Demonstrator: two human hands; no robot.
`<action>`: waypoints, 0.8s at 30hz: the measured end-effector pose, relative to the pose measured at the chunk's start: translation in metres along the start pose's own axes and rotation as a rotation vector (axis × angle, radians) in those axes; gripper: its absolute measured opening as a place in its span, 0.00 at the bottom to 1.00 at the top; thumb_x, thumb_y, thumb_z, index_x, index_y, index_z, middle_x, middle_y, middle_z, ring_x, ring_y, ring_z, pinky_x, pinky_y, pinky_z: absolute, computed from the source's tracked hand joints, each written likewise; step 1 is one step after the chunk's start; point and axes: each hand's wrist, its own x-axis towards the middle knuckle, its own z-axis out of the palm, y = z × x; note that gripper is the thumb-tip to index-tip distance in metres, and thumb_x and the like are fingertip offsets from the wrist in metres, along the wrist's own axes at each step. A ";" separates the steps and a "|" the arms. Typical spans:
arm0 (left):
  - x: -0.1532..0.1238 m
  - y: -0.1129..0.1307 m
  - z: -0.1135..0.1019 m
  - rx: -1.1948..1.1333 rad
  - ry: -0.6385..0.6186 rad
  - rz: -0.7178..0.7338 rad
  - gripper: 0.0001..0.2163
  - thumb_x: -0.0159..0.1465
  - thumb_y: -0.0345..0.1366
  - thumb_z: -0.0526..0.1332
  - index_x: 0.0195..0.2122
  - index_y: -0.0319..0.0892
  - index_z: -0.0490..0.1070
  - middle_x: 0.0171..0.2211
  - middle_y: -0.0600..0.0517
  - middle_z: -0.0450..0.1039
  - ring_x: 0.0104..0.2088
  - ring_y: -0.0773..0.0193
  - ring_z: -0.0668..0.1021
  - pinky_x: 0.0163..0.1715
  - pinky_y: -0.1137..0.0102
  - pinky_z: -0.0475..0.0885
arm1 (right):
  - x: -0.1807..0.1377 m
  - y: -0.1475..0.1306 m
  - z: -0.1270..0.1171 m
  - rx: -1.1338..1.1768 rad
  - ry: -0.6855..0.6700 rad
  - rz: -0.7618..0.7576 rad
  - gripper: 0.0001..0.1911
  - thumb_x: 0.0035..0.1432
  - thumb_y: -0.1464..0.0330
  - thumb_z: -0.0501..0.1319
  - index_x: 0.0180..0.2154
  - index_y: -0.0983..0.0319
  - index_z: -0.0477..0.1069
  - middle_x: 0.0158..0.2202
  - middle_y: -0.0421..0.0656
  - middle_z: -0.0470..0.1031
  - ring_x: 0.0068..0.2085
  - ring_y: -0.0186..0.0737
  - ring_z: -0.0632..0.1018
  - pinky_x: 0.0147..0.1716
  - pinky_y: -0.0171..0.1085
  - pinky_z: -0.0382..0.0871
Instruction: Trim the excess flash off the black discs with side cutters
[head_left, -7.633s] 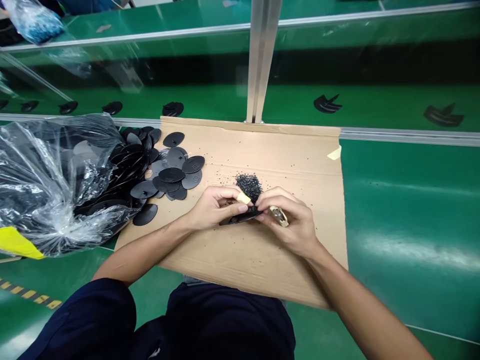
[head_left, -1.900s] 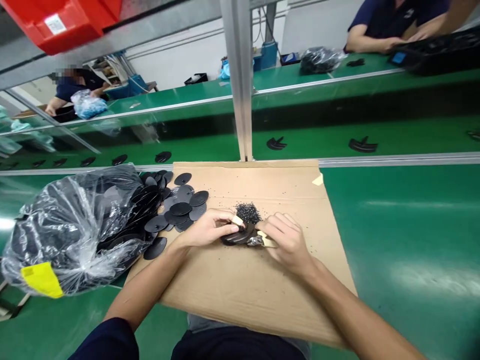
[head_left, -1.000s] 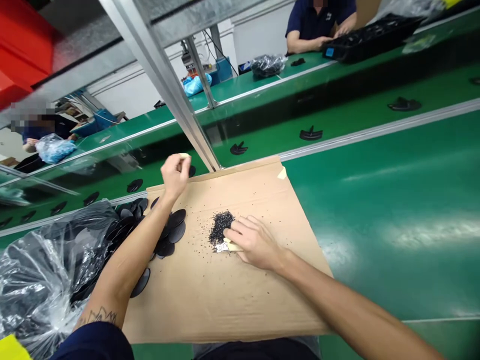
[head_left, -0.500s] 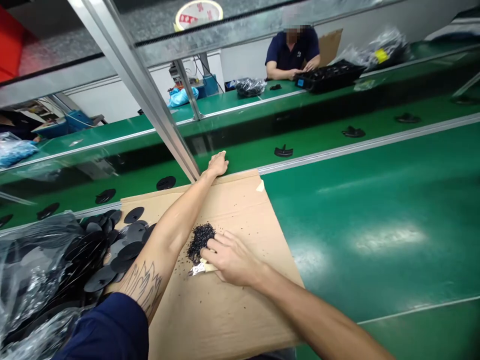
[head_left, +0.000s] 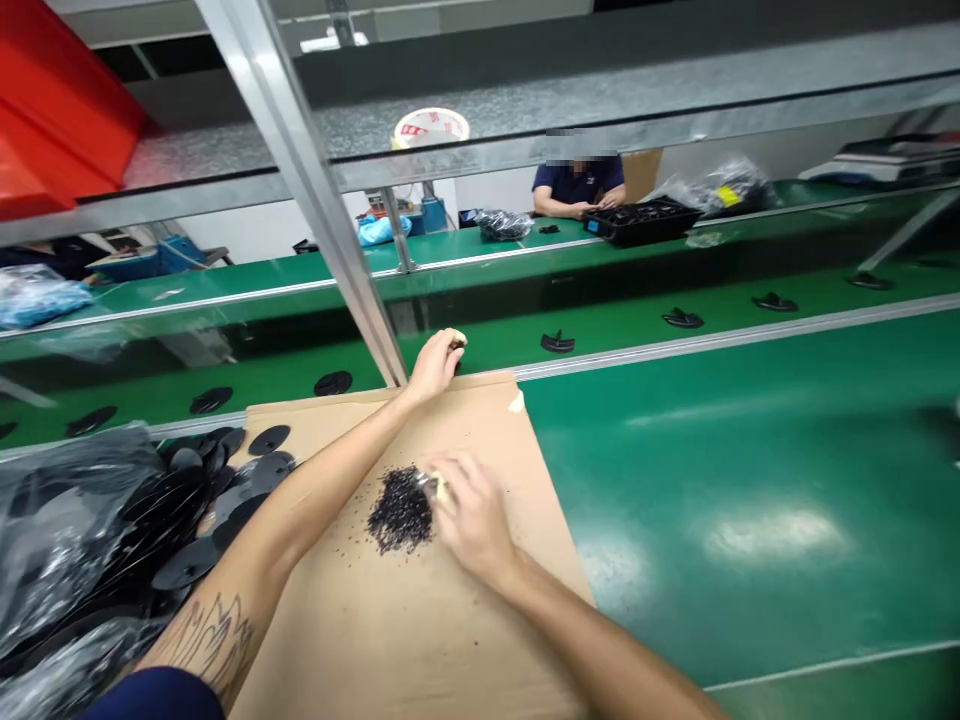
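Note:
At the far edge of the cardboard sheet point(head_left: 360, 620), my left hand point(head_left: 435, 365) is closed around a dark part point(head_left: 456, 343), mostly hidden by the fingers. A pale covering shows on one fingertip. My right hand point(head_left: 476, 515), smeared by motion, pinches a small tool point(head_left: 426, 481) with a silvery tip and a pale yellowish grip; I cannot make out its exact kind. The tool's tip is at the right edge of a pile of tiny black pieces point(head_left: 401, 512) spread on the cardboard.
Black discs point(head_left: 187, 562) and clear plastic bags point(head_left: 67, 520) lie on the left. Black parts point(head_left: 557, 343) sit along the green belt point(head_left: 495, 350) ahead. A metal post point(head_left: 322, 190) rises near my left hand. A person point(head_left: 577, 190) sits across, behind a black tray point(head_left: 641, 222).
My left hand has drawn back slightly from the belt and its fingers now curl round a dark part. My right hand has lifted, turning the tool's tip toward the pile. The view has tilted up.

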 end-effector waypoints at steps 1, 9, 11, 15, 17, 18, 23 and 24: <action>-0.015 -0.001 -0.008 -0.039 0.001 0.025 0.07 0.69 0.29 0.55 0.45 0.40 0.70 0.44 0.46 0.75 0.45 0.61 0.77 0.51 0.65 0.72 | 0.003 0.000 -0.001 0.085 0.075 0.041 0.13 0.65 0.71 0.56 0.50 0.58 0.72 0.46 0.48 0.73 0.46 0.44 0.76 0.45 0.42 0.71; -0.164 -0.018 -0.053 -0.884 -0.233 -0.112 0.22 0.58 0.52 0.72 0.43 0.39 0.73 0.41 0.46 0.77 0.40 0.64 0.79 0.46 0.66 0.73 | 0.032 0.008 0.004 0.527 -0.084 0.381 0.22 0.55 0.52 0.68 0.45 0.59 0.74 0.45 0.48 0.78 0.47 0.49 0.78 0.51 0.48 0.72; -0.191 -0.020 -0.062 -0.887 -0.270 -0.166 0.22 0.59 0.53 0.71 0.43 0.39 0.73 0.41 0.45 0.78 0.40 0.63 0.80 0.45 0.66 0.74 | 0.035 0.006 0.004 0.625 -0.257 0.437 0.21 0.52 0.50 0.69 0.36 0.60 0.74 0.36 0.44 0.77 0.38 0.45 0.77 0.43 0.44 0.73; -0.217 -0.030 -0.094 -0.470 -0.256 -0.114 0.16 0.68 0.48 0.63 0.46 0.39 0.75 0.44 0.43 0.79 0.43 0.59 0.80 0.47 0.63 0.75 | 0.036 -0.004 0.001 0.672 -0.408 0.463 0.20 0.50 0.51 0.71 0.30 0.60 0.72 0.28 0.38 0.71 0.30 0.37 0.71 0.35 0.38 0.68; -0.217 -0.042 -0.114 -0.044 -0.149 -0.135 0.12 0.70 0.41 0.61 0.47 0.39 0.75 0.46 0.42 0.78 0.47 0.55 0.79 0.51 0.59 0.73 | 0.035 -0.007 0.002 0.677 -0.378 0.470 0.20 0.50 0.51 0.71 0.29 0.60 0.71 0.27 0.38 0.70 0.30 0.37 0.70 0.34 0.37 0.67; -0.216 -0.048 -0.124 0.182 -0.105 -0.191 0.11 0.69 0.38 0.62 0.47 0.38 0.75 0.48 0.40 0.77 0.50 0.51 0.77 0.54 0.56 0.72 | 0.035 -0.007 0.002 0.681 -0.346 0.477 0.20 0.49 0.52 0.71 0.29 0.60 0.71 0.27 0.38 0.70 0.30 0.37 0.70 0.34 0.37 0.66; -0.207 -0.076 -0.147 0.726 -0.164 -0.466 0.14 0.65 0.34 0.66 0.50 0.38 0.73 0.49 0.37 0.76 0.55 0.42 0.74 0.56 0.51 0.70 | 0.032 0.002 0.007 0.712 -0.141 0.508 0.20 0.49 0.52 0.72 0.29 0.60 0.71 0.27 0.37 0.69 0.29 0.35 0.68 0.32 0.37 0.64; -0.206 -0.079 -0.148 0.699 -0.155 -0.456 0.13 0.64 0.33 0.67 0.50 0.39 0.73 0.48 0.39 0.76 0.53 0.44 0.75 0.55 0.53 0.71 | 0.031 0.004 0.008 0.721 -0.121 0.510 0.20 0.49 0.52 0.72 0.29 0.60 0.71 0.27 0.37 0.69 0.29 0.34 0.68 0.31 0.37 0.63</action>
